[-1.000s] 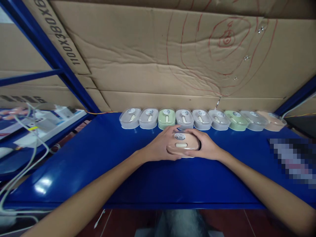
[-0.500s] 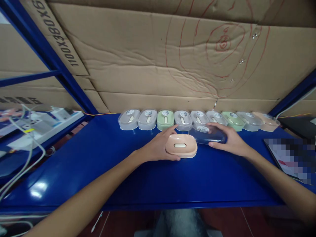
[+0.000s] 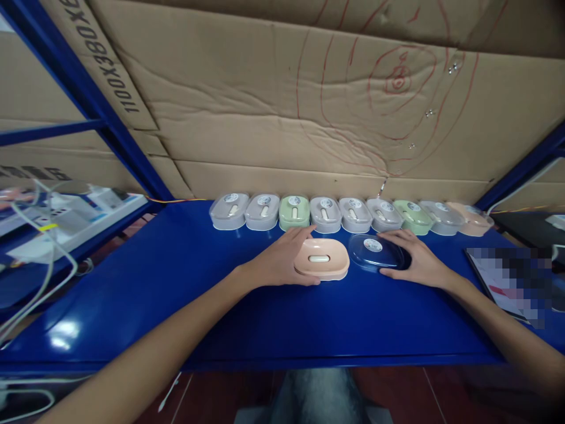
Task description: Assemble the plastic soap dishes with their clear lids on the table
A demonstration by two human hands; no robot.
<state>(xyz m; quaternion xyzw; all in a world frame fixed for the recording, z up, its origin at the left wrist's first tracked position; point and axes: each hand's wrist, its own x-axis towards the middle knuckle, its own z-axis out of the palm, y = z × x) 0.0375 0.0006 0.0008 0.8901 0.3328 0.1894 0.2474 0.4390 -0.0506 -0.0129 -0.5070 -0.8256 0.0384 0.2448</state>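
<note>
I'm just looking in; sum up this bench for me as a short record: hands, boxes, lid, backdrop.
Left hand: left hand grips the left end of the peach box
Right hand: right hand holds the clear lid by its right side
Peach box: uncovered, on the blue table
Lid: right of that box; whether it touches the table is unclear
Back row: nine lidded boxes; six grey, two green, one peach
Backdrop: cardboard with red rings

- 10 o'clk, cardbd strip point(image 3: 100, 56): "1100X380X6", rest cut off
- 1–2 o'clk, cardbd sheet point(image 3: 344, 135): red hand-drawn rings point(image 3: 398, 81)
- 3–4 o'clk, sticker point(image 3: 373, 245) on clr lid point(image 3: 377, 258): txt illeg.
</note>
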